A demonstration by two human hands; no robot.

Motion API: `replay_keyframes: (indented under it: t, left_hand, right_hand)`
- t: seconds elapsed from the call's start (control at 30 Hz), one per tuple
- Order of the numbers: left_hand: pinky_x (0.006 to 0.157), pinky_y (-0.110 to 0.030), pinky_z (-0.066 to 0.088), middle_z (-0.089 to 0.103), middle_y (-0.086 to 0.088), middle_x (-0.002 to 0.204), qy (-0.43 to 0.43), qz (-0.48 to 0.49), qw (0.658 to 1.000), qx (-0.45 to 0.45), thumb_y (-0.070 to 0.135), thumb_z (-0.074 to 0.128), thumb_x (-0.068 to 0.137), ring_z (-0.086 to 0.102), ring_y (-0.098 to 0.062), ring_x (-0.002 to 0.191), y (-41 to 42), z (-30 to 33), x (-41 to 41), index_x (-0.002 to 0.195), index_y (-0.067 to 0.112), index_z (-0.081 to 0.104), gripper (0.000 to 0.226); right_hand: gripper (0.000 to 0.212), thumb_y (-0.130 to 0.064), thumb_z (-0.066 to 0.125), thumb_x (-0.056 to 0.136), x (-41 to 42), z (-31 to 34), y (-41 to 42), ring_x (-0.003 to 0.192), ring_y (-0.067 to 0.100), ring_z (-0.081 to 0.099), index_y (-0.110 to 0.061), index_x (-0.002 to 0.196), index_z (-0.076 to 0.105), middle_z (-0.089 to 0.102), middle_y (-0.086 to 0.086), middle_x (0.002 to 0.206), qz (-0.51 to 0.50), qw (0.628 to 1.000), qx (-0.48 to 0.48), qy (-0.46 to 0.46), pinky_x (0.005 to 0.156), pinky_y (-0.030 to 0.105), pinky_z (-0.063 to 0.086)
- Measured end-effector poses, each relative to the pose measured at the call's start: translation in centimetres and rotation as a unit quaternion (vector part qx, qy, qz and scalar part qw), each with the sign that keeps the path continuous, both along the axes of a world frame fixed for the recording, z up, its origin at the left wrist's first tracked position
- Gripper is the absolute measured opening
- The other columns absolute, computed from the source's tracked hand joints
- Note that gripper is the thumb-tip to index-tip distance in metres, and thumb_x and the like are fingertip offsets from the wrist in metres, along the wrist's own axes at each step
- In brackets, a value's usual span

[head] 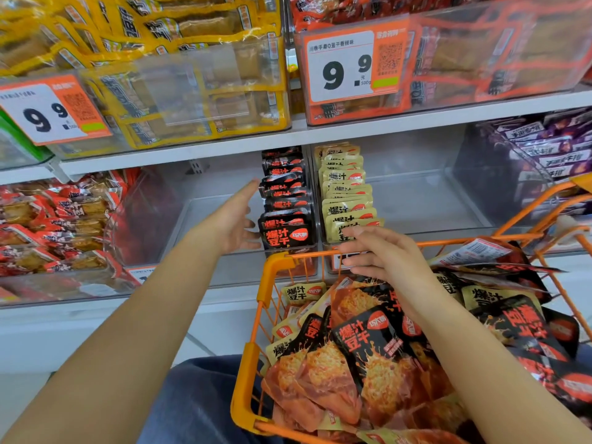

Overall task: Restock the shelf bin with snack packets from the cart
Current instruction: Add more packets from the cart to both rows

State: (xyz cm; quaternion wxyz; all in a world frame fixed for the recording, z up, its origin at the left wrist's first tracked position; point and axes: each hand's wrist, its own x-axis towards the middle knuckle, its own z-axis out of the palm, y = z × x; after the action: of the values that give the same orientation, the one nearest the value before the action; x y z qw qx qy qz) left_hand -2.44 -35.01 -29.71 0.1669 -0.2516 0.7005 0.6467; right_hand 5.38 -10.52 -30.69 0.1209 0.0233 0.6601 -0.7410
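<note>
The black packets (pixel 285 200) stood on edge in a single file inside a narrow clear bin (pixel 290 251) on the lower shelf, faces toward the aisle. The file's long axis ran front to back, and each packet's printed face pointed outward, so the label could be read from the front. A second file of yellow packets (pixel 347 200) stood the same way in the bin just to the right.

The left hand (pixel 238 219) was open, fingers straight and slightly spread, with its fingertips at the left edge of the front black packets. This placement probably kept the file upright and squared while more stock was fetched. It held nothing.

The right hand (pixel 381 254) hovered over the far rim of the orange cart (pixel 275 261), fingers relaxed and extended, holding nothing. It was judged to be between the bin and the supply.

More packets (pixel 368 347), black and yellow, lay loose and flat in the cart, facing mixed directions. Each would need turning upright before insertion.

Other bins of red, yellow and purple snacks flanked the work area.
</note>
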Motion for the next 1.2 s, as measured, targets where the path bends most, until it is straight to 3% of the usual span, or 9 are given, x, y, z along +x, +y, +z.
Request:
replay_keyframes:
  t: [0.17,0.33,0.43,0.57,0.7,0.8,0.97,1.1,1.2]
  left_hand:
    - [0.074,-0.051,0.049,0.041,-0.02,0.143,-0.014,0.157,0.985,0.074,0.072,0.033,0.088,0.052,-0.04,0.12,2.1,-0.9,-2.3,0.147,0.012,0.025,0.086]
    - [0.059,-0.034,0.054,0.071,-0.013,0.074,0.041,0.082,0.99,0.111,0.066,0.018,0.094,0.07,-0.026,0.065,3.6,-1.0,-3.3,0.107,0.018,0.059,0.064]
    - [0.073,-0.042,0.051,0.064,-0.016,0.114,0.021,0.086,0.987,0.132,0.075,0.023,0.088,0.064,-0.032,0.097,1.8,-1.9,-3.4,0.14,0.014,0.041,0.082]
    - [0.103,-0.036,0.035,0.053,-0.009,0.125,0.077,0.114,0.99,-0.009,0.06,0.035,0.095,0.046,-0.025,0.121,0.5,-1.8,-3.4,0.139,0.011,0.044,0.066]
    - [0.08,-0.006,0.039,0.061,0.004,0.113,0.301,0.078,0.932,-0.187,0.021,0.051,0.096,0.054,-0.003,0.101,2.0,0.9,1.2,0.109,0.018,0.061,0.018]
    - [0.083,-0.006,0.041,0.065,0.016,0.099,0.371,-0.075,0.897,-0.227,0.016,0.056,0.094,0.057,0.004,0.093,3.9,1.4,5.9,0.095,0.028,0.065,0.015]
    - [0.089,-0.02,0.043,0.065,0.017,0.103,0.347,-0.212,0.874,-0.265,0.023,0.058,0.093,0.058,0.001,0.101,5.3,-0.7,10.3,0.099,0.032,0.067,0.015]
    - [0.087,-0.02,0.047,0.067,0.014,0.1,0.319,-0.172,0.9,-0.243,0.017,0.057,0.093,0.06,-0.001,0.096,5.5,-0.8,10.8,0.097,0.029,0.068,0.017]
    - [0.088,-0.024,0.053,0.071,0.001,0.102,0.253,-0.133,0.952,-0.111,0.019,0.049,0.097,0.067,-0.011,0.095,6.3,0.0,11.2,0.103,0.02,0.068,0.02]
  right_hand:
    - [0.019,-0.023,0.052,0.096,-0.2,-0.4,0.0,0.075,0.014,0.07,-0.02,0.101,0.071,0.075,0.0,0.088,0.0,1.0,0.009,-0.002,0.072,0.022,0.058]
    - [0.019,-0.022,0.052,0.097,-0.6,-0.8,0.1,0.071,0.011,0.069,-0.018,0.102,0.071,0.075,0.001,0.086,-0.01,1.0,0.0,-0.016,0.067,0.02,0.057]
    - [0.019,-0.021,0.053,0.095,-0.8,-0.7,-0.2,0.072,0.013,0.069,-0.018,0.101,0.071,0.075,0.001,0.085,-0.007,1.0,-0.004,-0.012,0.068,0.021,0.057]
    - [0.018,-0.02,0.053,0.095,-0.7,-0.6,-0.3,0.072,0.013,0.069,-0.018,0.099,0.07,0.075,0.002,0.086,0.0,1.0,0.005,-0.009,0.07,0.022,0.058]
    - [0.013,-0.023,0.059,0.092,-0.5,-0.9,0.0,0.071,0.01,0.068,-0.019,0.095,0.07,0.073,-0.002,0.083,0.01,0.99,0.136,0.045,0.071,0.025,0.055]
    - [0.01,-0.041,0.068,0.083,-0.3,-0.8,0.8,0.081,0.006,0.064,-0.032,0.087,0.069,0.069,-0.014,0.085,0.115,0.86,0.466,0.173,0.076,0.029,0.051]
    - [0.038,-0.029,0.08,0.075,0.9,-1.1,0.8,0.101,0.014,0.058,-0.021,0.11,0.067,0.061,-0.007,0.106,0.37,0.724,0.575,0.091,0.087,0.027,0.046]
    - [0.017,-0.02,0.074,0.081,0.2,-1.1,1.3,0.072,0.0,0.057,-0.031,0.074,0.063,0.062,-0.016,0.075,0.271,0.859,0.407,0.151,0.073,0.026,0.046]
    - [0.018,-0.014,0.068,0.086,-0.3,-0.8,1.4,0.075,0.003,0.058,-0.028,0.077,0.061,0.065,-0.01,0.075,0.166,0.931,0.246,0.212,0.077,0.026,0.044]
